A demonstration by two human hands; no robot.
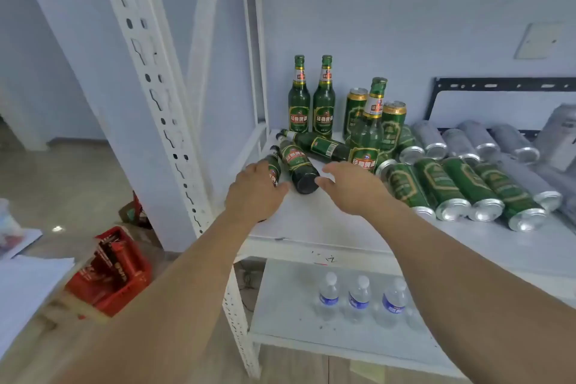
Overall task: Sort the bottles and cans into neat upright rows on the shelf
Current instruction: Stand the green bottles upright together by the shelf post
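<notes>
Both hands are spread, the left hand (254, 188) touching one lying bottle (273, 167) near the shelf's (324, 221) left edge, right hand (350, 185) beside another bottle (297, 164); glass looks heavy, slippery, best gripped mid-body.

Red crate (113, 274) on the floor; white papers (28, 284) beside it

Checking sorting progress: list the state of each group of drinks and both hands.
Back two bottles: upright.
Third bottle: upright.
Front bottles: lying down.
Two gold-top cans: upright.
Green cans: lying down.
Silver cans: lying down.
Left hand: on a lying bottle.
Right hand: open.
</notes>
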